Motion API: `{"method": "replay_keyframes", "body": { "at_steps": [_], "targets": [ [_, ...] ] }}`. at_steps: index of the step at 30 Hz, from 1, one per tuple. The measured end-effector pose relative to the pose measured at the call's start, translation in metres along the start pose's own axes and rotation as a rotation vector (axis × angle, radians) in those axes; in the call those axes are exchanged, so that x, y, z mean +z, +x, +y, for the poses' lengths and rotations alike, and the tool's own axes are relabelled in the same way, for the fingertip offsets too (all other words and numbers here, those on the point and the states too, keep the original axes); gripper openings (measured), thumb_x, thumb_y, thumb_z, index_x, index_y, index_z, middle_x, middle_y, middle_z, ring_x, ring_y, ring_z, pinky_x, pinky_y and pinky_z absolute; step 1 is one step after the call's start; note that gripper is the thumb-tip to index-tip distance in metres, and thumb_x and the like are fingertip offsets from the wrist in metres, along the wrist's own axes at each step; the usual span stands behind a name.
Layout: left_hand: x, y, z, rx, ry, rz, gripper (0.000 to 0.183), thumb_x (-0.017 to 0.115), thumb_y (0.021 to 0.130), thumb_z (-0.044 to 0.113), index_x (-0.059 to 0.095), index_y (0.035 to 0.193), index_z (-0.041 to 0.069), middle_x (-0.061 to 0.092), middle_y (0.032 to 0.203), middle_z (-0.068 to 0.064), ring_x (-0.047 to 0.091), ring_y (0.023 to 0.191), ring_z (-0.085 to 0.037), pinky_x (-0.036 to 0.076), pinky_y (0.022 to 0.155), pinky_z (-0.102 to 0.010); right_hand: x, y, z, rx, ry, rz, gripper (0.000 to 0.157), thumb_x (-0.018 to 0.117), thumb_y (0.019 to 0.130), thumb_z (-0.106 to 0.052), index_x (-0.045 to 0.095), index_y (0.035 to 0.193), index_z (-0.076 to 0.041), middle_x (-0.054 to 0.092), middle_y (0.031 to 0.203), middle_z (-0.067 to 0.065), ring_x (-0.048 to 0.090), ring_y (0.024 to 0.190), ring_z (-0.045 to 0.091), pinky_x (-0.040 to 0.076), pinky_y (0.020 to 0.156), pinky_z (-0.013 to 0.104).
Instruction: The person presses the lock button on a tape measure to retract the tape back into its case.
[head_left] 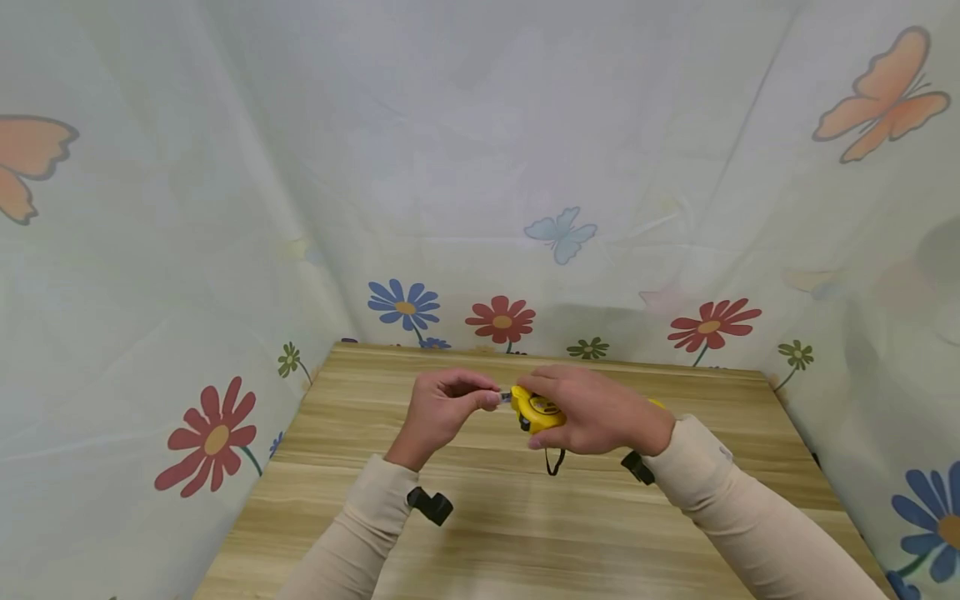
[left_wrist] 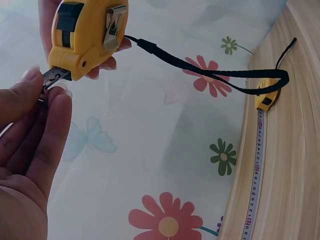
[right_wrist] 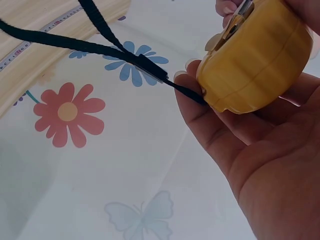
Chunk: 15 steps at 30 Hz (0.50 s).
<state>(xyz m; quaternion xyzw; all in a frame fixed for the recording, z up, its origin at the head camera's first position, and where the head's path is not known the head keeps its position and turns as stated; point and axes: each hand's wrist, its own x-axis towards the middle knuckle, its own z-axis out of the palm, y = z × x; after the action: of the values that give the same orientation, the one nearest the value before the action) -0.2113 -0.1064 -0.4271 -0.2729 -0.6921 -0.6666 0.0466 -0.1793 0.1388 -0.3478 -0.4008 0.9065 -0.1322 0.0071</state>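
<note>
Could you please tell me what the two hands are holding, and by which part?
A yellow tape measure: the right hand holds it by its case, while the left hand pinches the exposed end of its blade.

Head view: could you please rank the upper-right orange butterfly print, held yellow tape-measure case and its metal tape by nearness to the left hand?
1. Metal tape, pinched by left hand.
2. Yellow case, just rightward.
3. Orange butterfly print, upper right.
</note>
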Motion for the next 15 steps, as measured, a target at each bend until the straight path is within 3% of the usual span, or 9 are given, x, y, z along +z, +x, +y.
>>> {"method": "replay_keyframes", "body": {
  "at_steps": [6,10,15],
  "targets": [
    [0.0038,0.0011,0.0000,0.021,-0.008,-0.014,0.015,0.078,0.092,0.007,0.078,0.104,-0.002,0.078,0.099,-0.021,0.078,0.083,-0.016,0.066,0.081,-0.031,0.0009,0.0021,-0.0012,-0.006,0.012,0.007,0.066,0.081,0.090,-0.045,0.060,0.140,-0.007,0.062,0.111,-0.003,0.055,0.089,0.008,0.053,0.080,0.027],
    [0.0059,0.0004,0.0011,0.020,0.057,-0.040,0.017,0.077,0.095,0.011,0.078,0.109,0.001,0.079,0.104,-0.018,0.077,0.088,-0.016,0.065,0.083,-0.029,0.0016,0.0016,-0.0023,0.001,0.030,0.035,0.067,0.082,0.088,-0.047,0.061,0.139,-0.008,0.064,0.113,-0.003,0.056,0.090,0.008,0.054,0.080,0.026],
    [0.0092,-0.0031,0.0071,-0.066,0.048,-0.126,0.032,0.079,0.094,0.017,0.073,0.125,0.010,0.074,0.124,-0.012,0.076,0.107,-0.023,0.063,0.092,-0.028,0.0038,-0.0009,-0.0033,0.034,0.042,0.105,0.069,0.084,0.086,-0.049,0.062,0.138,-0.009,0.068,0.119,-0.002,0.059,0.094,0.009,0.056,0.083,0.026]
  ]
}}
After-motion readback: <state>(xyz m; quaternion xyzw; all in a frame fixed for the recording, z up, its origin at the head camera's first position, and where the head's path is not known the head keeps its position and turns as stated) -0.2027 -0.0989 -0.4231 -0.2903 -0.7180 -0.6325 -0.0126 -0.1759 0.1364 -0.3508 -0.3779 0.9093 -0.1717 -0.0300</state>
